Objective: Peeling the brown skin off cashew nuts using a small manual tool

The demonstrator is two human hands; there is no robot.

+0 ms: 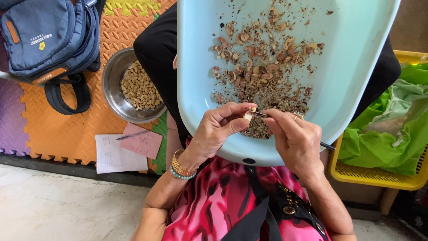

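A pale blue plastic tray (pixel 356 67) rests on my lap, scattered with brown-skinned cashew nuts (pixel 258 67) and a heap of peeled skin flakes (pixel 267 96). My left hand (pixel 218 129) pinches a single pale cashew nut (pixel 248 115) over the tray's near edge. My right hand (pixel 294 140) holds a thin dark metal pick (pixel 261 114), its tip touching that nut. Bangles circle my left wrist and a ring sits on my right hand.
A steel bowl (pixel 111 82) of peeled cashews (pixel 139 87) stands on an orange foam mat (pixel 62 125) to the left, beside a blue bag (pixel 44 35), papers and a pen (pixel 129 147). A yellow basket (pixel 379 178) with green plastic is at right.
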